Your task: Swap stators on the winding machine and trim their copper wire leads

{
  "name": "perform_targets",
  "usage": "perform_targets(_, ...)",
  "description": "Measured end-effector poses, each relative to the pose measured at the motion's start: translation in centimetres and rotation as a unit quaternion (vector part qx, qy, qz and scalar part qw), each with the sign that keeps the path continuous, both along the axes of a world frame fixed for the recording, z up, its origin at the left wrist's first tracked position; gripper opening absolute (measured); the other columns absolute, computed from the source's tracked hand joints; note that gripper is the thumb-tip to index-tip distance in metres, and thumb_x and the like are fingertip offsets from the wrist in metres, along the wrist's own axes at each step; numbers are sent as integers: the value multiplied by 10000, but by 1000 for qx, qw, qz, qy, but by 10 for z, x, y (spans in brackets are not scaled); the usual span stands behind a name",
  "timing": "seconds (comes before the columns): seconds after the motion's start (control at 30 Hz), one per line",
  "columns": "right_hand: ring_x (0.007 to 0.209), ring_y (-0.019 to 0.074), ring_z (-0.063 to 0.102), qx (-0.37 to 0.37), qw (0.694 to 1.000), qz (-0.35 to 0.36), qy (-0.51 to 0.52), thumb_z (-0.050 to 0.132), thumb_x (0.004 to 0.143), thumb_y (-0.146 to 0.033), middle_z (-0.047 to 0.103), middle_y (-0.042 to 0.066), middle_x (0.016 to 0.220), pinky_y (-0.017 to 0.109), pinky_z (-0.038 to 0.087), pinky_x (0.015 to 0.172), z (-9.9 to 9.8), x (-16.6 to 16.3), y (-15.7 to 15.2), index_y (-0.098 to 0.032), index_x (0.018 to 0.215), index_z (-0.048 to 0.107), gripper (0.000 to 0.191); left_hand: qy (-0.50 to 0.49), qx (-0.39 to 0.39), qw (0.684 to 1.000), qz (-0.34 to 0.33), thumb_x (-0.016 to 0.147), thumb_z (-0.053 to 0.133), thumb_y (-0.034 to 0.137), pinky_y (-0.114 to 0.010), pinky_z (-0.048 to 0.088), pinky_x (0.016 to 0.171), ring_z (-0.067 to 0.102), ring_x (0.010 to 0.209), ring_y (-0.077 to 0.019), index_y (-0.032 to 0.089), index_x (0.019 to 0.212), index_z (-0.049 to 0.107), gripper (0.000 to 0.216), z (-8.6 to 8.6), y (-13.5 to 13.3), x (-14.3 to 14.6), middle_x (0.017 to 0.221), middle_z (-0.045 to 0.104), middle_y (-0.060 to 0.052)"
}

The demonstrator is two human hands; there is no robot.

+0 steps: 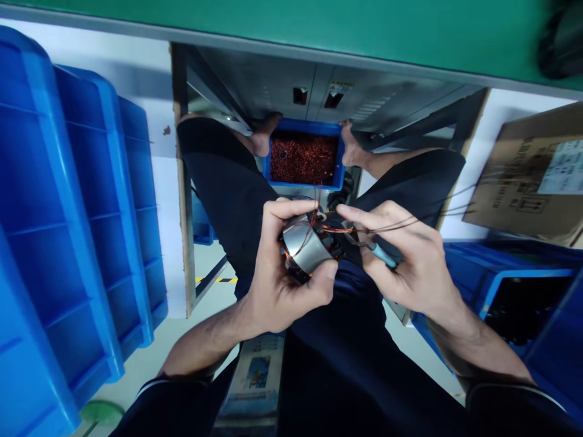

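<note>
My left hand (285,267) is wrapped round a motor stator (306,244), a silver metal cylinder with dark ends and copper windings. Its thumb presses the near side and its index finger reaches over the top. Thin red and brown lead wires (337,229) stick out of the stator's right end. Close beside that end, my right hand (401,255) is closed round a small hand tool with a light-blue handle (383,255). Long dark wires run across the fingers of this hand. The tool's working end is too small and partly covered to make out.
Between my feet stands a blue bin (342,159) full of reddish copper wire bits. Stacked blue crates (86,230) rise on the left. To the right are a cardboard box (523,176) and blue crates (473,273). A green tabletop (291,27) edges the top.
</note>
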State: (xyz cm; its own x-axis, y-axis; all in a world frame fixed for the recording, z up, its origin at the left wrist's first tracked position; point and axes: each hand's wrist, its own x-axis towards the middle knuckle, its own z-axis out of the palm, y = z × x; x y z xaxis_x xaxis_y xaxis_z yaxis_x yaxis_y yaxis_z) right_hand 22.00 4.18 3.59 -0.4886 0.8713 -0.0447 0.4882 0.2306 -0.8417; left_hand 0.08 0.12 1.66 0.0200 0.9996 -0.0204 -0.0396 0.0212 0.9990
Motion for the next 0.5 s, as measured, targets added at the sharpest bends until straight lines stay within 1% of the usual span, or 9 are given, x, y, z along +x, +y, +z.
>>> perform_targets(0.1,967,238,688,35,999,4,-39,638,879,-106,686,68,1099,433,614,888,6,-1,1,-335,1543,641,703,22,48,999,-7,943,776,360,-388,531,888,534,994,-208,250,1414,525,545,-1,3,1,1120,516,-44)
perform_targets(0.2,999,249,700,54,997,0,-54,643,864,-103,673,77,1139,432,615,882,11,-2,0,-363,1555,626,738,32,54,998,-12,920,827,400,-378,529,878,525,1001,-210,256,1419,517,605,-3,4,2,1121,505,-45)
perform_targets(0.3,937,226,709,52,998,-1,-42,645,856,-96,697,69,1125,406,627,854,11,-2,0,-358,1550,631,741,37,45,998,-15,869,888,437,-386,534,899,533,1037,-224,261,1413,526,676,-5,4,2,1153,513,-53)
perform_targets(0.37,897,212,721,47,999,5,-5,639,847,-72,751,59,1134,388,638,843,9,-1,0,-344,1531,647,736,29,46,998,-18,832,917,390,-390,530,927,545,1072,-236,251,1399,541,695,-5,4,2,1176,530,-62)
perform_targets(0.43,919,215,746,36,999,6,36,638,837,-48,792,50,1212,376,647,842,6,0,-1,-338,1496,670,721,-18,26,999,-35,827,912,350,-398,531,960,566,1108,-250,244,1380,559,665,-5,3,1,1220,544,-79)
perform_targets(0.5,970,221,768,23,998,-2,55,639,828,-30,794,40,1289,369,653,858,2,0,-3,-333,1462,692,705,-117,-36,991,-50,915,820,455,-431,533,1022,580,1159,-275,242,1339,595,525,-3,2,2,1278,545,-100)
